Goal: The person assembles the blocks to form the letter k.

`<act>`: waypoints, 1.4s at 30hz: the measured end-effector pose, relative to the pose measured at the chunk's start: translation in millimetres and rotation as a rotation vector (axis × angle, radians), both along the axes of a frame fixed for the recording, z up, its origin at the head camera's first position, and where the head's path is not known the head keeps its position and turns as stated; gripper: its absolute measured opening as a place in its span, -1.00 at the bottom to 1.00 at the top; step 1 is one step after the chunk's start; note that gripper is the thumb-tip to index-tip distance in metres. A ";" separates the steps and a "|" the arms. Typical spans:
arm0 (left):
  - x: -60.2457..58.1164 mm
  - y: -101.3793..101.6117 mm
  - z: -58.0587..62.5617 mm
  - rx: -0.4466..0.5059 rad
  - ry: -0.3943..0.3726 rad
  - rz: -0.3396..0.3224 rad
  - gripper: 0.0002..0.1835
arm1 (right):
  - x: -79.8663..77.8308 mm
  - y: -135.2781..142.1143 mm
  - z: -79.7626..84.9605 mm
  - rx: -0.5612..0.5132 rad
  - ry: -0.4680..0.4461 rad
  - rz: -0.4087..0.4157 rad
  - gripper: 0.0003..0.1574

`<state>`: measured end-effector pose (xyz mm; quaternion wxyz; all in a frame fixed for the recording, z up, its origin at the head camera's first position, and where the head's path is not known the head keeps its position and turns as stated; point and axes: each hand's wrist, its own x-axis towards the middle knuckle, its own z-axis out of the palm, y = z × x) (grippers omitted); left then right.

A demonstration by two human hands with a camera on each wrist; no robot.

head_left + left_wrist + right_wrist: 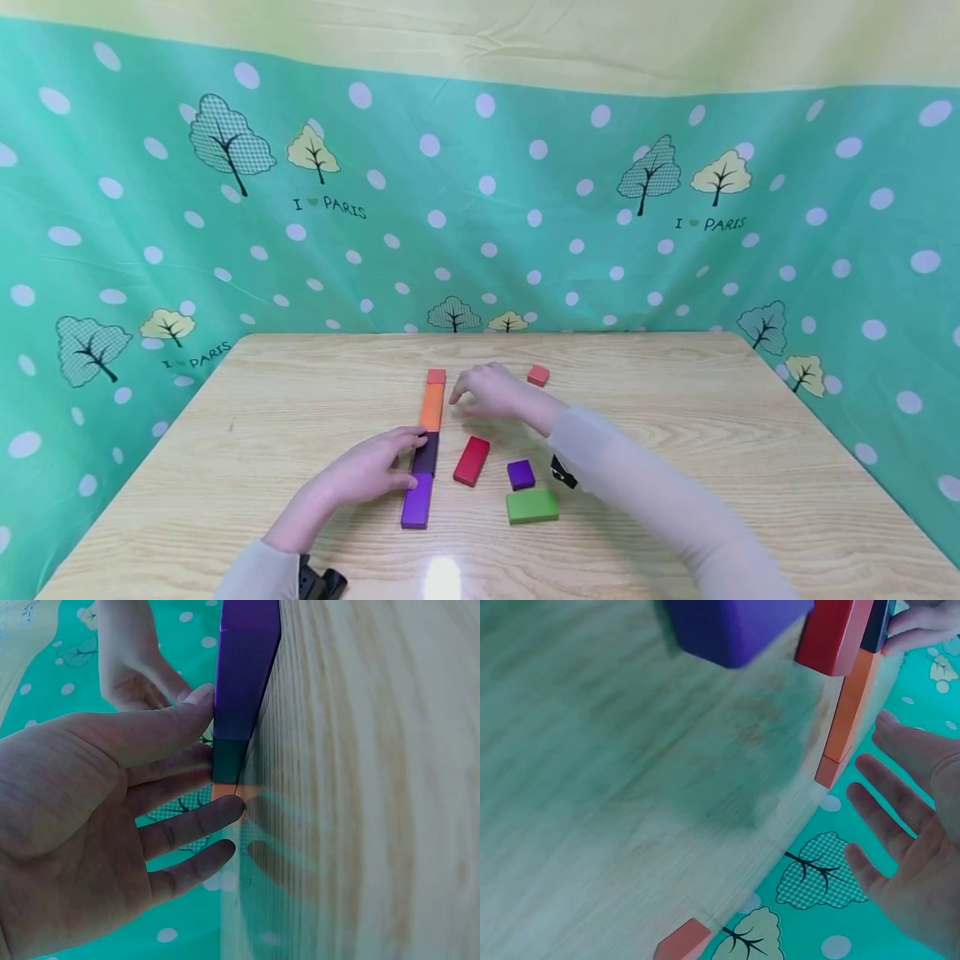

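Observation:
Four-sided wooden blocks lie end to end in a row: a small coral block (437, 376) at the far end, then an orange block (432, 407), a dark block (425, 457) and a purple block (416, 507) nearest. My left hand (367, 471) rests against the row, its thumb at the purple block and its fingertips by the dark one, fingers fairly straight. Just right of the orange block, my right hand (491, 392) hovers over the table. In the right wrist view the right hand (919, 825) has spread fingers and nothing in its grasp.
Right of the row lie a red block (472, 461), a small purple block (521, 474) and a green block (532, 506). Another small coral block (537, 375) sits farther back, beyond my right wrist. A green dotted curtain (480, 225) hangs behind the wooden table (675, 400).

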<state>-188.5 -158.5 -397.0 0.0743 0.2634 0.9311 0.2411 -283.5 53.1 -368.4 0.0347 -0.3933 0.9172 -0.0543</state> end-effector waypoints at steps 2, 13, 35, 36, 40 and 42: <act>0.0 -0.6 -0.5 0.002 0.000 0.001 -0.42 | 4.4 3.9 0.4 0.000 -0.008 0.021 -0.72; -2.4 -2.6 -3.3 0.004 0.009 -0.004 -0.42 | 24.2 15.9 -1.0 -0.012 -0.061 0.137 -0.72; -0.7 -1.4 -1.2 0.009 -0.004 -0.004 -0.41 | 41.8 28.7 -9.5 0.030 -0.081 0.241 -0.66; -0.6 -1.4 -1.3 0.010 -0.004 -0.005 -0.42 | 41.9 28.3 -10.3 0.033 -0.072 0.249 -0.66; -0.6 -0.9 -1.6 0.011 -0.002 -0.008 -0.43 | 42.3 27.4 -12.7 0.046 -0.041 0.277 -0.69; -0.7 -0.5 -1.7 0.010 -0.001 -0.010 -0.43 | 42.6 27.1 -13.5 0.052 -0.026 0.283 -0.71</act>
